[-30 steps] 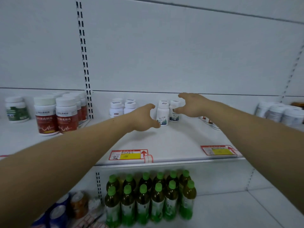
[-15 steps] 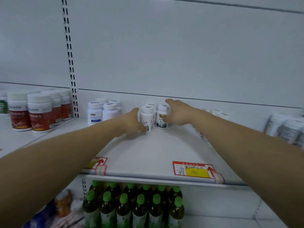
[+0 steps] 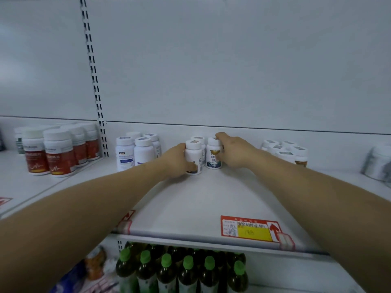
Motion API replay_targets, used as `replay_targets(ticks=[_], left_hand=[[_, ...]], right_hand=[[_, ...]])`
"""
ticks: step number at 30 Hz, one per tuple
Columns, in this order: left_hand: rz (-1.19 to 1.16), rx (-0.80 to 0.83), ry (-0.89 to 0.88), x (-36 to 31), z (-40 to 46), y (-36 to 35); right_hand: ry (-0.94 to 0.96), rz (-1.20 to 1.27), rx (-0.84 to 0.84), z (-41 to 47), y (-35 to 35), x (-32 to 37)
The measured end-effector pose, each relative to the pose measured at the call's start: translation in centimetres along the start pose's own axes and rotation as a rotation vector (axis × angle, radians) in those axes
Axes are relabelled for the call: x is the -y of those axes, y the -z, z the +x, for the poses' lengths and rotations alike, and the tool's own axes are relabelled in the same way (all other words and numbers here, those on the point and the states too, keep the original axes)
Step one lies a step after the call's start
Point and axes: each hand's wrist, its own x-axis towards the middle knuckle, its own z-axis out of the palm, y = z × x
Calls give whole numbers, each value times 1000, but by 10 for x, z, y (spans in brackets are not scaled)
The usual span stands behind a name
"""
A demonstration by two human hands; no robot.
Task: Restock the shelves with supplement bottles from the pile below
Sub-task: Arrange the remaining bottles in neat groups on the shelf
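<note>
A white metal store shelf runs across the frame beneath a blank back panel, with a red-and-yellow price tag on its near edge and green-capped drink bottles crowded on the level below. Both bare arms reach to the far middle of the shelf, where a person sets supplement bottles into a small cluster against the back wall. The left hand is wrapped around the left front bottle, fingers curled round its side and thumb low on the label, the base apparently on the shelf. The right hand cups the right front bottle, fingers draped over the cap and far side, palm against its right flank. Two more white caps show just behind these. The step in hand appears to be placement: squaring the pair up with the row behind. The next move likely calls for letting go of both without tipping either, then drawing the arms back toward the supply below, which is only partly in view at the lower left. Red-labelled jars stand far left; blue-labelled bottles sit nearer the cluster; another group of white bottles stands right.
</note>
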Motion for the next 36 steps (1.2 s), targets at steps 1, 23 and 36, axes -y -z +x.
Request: replay_targets(ticks=[1, 23, 36], left_hand=[[-6, 4, -3, -1, 0, -1], [61, 90, 16, -5, -2, -4], [345, -31, -222, -50, -40, 22]], right_hand=[[-1, 0, -19, 0, -1, -1], [-69, -33, -83, 2, -12, 6], [-63, -187, -105, -28, 76, -22]])
